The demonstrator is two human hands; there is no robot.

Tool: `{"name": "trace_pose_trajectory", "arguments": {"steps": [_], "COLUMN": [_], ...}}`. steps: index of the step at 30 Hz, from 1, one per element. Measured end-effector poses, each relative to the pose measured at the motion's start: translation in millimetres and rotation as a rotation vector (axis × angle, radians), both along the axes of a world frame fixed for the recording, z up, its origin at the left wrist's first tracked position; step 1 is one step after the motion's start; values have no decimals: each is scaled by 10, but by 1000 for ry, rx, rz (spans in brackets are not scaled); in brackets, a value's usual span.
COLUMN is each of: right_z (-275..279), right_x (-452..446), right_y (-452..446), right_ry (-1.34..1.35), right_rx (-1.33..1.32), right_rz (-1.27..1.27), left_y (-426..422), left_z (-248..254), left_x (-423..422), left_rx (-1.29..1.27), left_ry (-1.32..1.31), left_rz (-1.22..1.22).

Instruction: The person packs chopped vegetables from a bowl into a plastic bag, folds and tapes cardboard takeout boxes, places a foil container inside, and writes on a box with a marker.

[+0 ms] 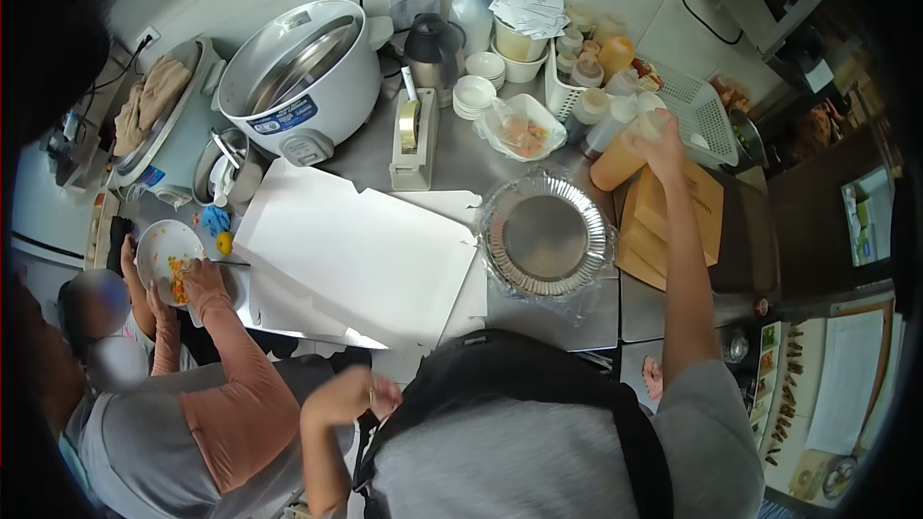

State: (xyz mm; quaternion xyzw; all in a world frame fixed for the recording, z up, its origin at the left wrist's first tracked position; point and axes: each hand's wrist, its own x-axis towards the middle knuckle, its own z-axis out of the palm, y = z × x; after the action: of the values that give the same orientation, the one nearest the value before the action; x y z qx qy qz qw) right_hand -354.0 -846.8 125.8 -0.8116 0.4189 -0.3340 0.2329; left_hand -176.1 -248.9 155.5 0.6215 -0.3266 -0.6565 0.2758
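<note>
My right hand [656,142] is closed around the upper part of a squeeze bottle [617,168] of orange sauce, which leans over the back right of the counter. My left hand [358,396] is near my waist, beside my black apron [500,365]. Its fingers are curled, and what they hold, if anything, is hidden. A round foil tray [598,231], partly wrapped in clear plastic, lies in front of me. To its left is an opened white cardboard box [351,240]. Brown paper bags [683,221] lie under my right forearm.
A co-worker [231,404] at left handles chopped vegetables in a white bowl [154,245]. Along the back stand a rice cooker [288,86], a tape dispenser [413,149], small white bowls [473,98], a plastic bag of food [524,130] and a basket [556,86] of several bottles.
</note>
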Motion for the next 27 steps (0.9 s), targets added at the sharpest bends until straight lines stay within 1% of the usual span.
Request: {"name": "trace_pose_trajectory", "arguments": {"steps": [1, 2, 4, 6, 8, 9, 11, 12, 14, 15, 17, 18, 20, 22, 24, 26, 27], "right_z": [43, 90, 183, 250, 241, 249, 333, 405, 597, 678, 804, 849, 891, 567, 378, 397, 316], "right_x": [28, 61, 96, 126, 84, 67, 38, 75, 245, 319, 543, 698, 1061, 1427, 1662, 1809, 1772], "right_y": [116, 243, 371, 391, 250, 150, -90, -195, -328, -376, -363, -311, -113, -8, 304, 787, 915], "right_ry": [-1, -5, 33, 114, 160, 183, 22, -57, -20, 0, 252, 377, 382, 315, 415, 914, 940], "right_rx": [37, 74, 124, 147, 211, 241, 455, 559, 415, 345, 54, -95, -108, -111, -191, 31, 12], "right_rz": [58, 111, 168, 179, 264, 307, 245, 214, 185, 165, 339, 428, 605, 695, 816, 644, 659], "left_y": [-74, -214, -618, -1035, -1388, -1528, -1778, -1882, -2034, -2113, -2285, -2382, -2580, -2729, -2780, -2756, -2705], "left_z": [-205, -352, -426, -511, -652, -745, -896, -917, -962, -998, -1055, -1036, -1018, -1008, -984, -985, -1001], "left_x": [35, 132, 268, 335, 334, 311, 253, 197, 77, 65, 97, 153, 325, 464, 518, 619, 654], "left_rx": [-66, -75, -259, -326, -378, -356, -312, -286, -227, -285, -406, -459, -498, -525, -489, -480, -490], "left_ry": [2, -147, 37, 43, -71, -97, -150, -223, -364, -491, -741, -791, -823, -875, -839, -829, -832], "left_rz": [215, 255, 388, 376, 313, 304, 289, 262, 201, 167, 97, 130, 153, 181, 185, 190, 191]}}
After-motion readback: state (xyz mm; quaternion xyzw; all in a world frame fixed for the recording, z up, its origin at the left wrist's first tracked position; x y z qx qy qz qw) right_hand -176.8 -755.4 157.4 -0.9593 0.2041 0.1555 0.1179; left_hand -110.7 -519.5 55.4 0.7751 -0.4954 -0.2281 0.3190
